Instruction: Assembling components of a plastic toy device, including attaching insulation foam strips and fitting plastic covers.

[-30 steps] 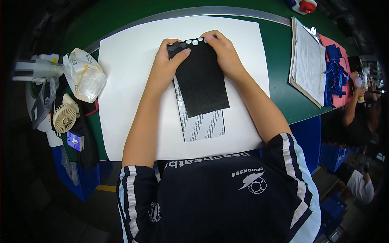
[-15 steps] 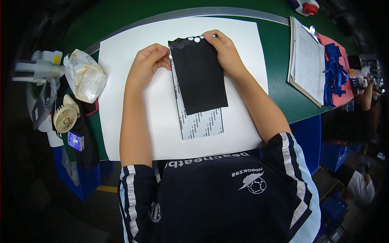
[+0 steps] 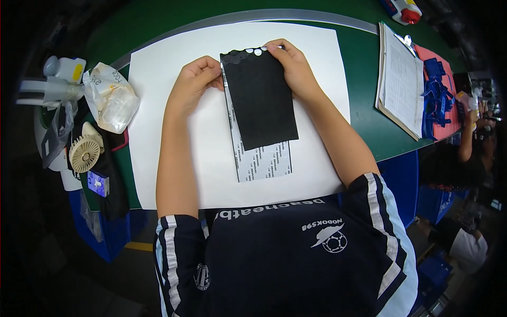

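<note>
While the right hand [image 3: 293, 67] pinches a scallop-topped, matte black sheet [image 3: 264, 103], the left hand [image 3: 193, 82] curls alongside, grip unclear. Pale, printed backing [image 3: 266, 162] shows below both.

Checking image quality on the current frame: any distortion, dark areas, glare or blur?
Head view: the metal strip looks bowed, fisheye-fashion; the corners go black; the plastic bag shows pale highlights; the black sheet is crisp-edged; the co-worker's arm at right is dim and soft.
</note>
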The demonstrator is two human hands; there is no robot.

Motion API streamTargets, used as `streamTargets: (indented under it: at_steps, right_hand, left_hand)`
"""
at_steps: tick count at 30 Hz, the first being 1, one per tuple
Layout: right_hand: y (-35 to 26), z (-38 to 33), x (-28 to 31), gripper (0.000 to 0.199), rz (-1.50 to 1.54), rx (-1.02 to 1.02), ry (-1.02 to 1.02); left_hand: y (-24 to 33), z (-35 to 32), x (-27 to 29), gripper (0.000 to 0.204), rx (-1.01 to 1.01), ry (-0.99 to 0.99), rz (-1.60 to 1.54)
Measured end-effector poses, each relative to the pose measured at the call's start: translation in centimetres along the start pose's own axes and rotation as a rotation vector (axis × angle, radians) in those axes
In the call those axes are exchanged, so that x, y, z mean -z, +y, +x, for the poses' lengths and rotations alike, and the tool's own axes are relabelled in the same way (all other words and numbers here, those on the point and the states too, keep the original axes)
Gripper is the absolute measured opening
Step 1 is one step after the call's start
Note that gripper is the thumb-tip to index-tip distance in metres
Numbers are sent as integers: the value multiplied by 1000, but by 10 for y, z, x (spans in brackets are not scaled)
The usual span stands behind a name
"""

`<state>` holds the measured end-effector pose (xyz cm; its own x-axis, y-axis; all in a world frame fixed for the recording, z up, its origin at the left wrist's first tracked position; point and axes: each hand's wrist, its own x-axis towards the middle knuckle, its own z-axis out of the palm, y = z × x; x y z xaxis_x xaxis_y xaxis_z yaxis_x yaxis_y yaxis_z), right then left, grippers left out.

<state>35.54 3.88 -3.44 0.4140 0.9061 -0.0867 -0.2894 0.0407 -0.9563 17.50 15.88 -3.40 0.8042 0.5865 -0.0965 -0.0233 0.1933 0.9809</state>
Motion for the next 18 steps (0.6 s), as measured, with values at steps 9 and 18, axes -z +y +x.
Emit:
streamTargets:
  at_steps: [9, 18]
  right_hand:
    - [-1, -1, -1, 17, -16, 5, 2]
    - [0, 0, 1, 17, -30, 14, 7]
  left_hand:
    - [-3, 1, 1, 7, 9, 2, 30]
    - [1, -1, -1, 7, -3, -12, 39]
